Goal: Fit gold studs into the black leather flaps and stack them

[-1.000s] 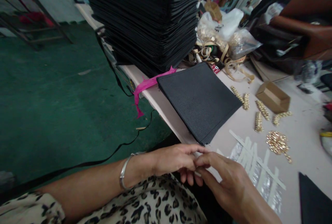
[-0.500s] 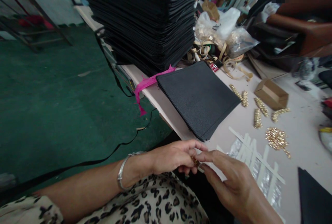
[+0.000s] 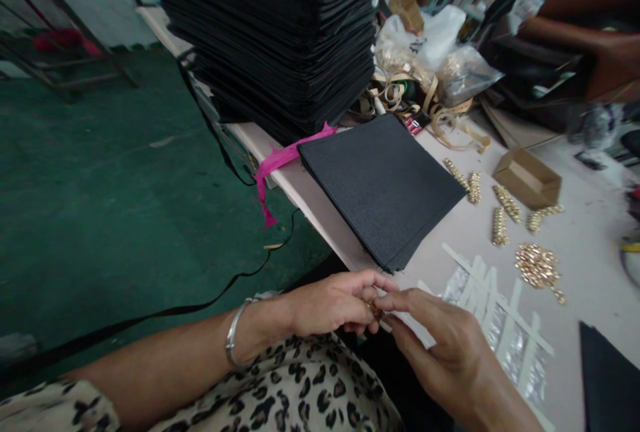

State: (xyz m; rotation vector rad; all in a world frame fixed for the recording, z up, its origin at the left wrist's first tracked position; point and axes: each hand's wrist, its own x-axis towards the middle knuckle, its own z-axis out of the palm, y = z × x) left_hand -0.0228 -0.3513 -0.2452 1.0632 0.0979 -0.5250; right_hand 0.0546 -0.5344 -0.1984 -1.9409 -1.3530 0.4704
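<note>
At the table's front edge, my left hand (image 3: 333, 302) has its fingers curled round small gold-coloured metal pieces (image 3: 373, 309), mostly hidden by the fingers. My right hand (image 3: 450, 342) meets it from the right, thumb and forefinger pinched at the same pieces; what exactly is between those fingertips is too small to make out. Just beyond the hands lies a flat stack of black leather-like sheets (image 3: 385, 185). To the right on the table are a loose pile of gold-coloured metal pieces (image 3: 537, 265) and several neat rows of them (image 3: 507, 203).
A tall stack of black sheets (image 3: 280, 39) stands at the back left, a pink strip (image 3: 287, 153) by its base. An open cardboard box (image 3: 525, 179), white strips over clear plastic (image 3: 493, 305) and plastic bags (image 3: 465, 75) share the table (image 3: 425, 272). Another person's arm (image 3: 565, 35) is at upper right.
The view has shifted very slightly. Both hands keep nearly the same pose at the gold pieces. The other person's arm at upper right has moved a little.
</note>
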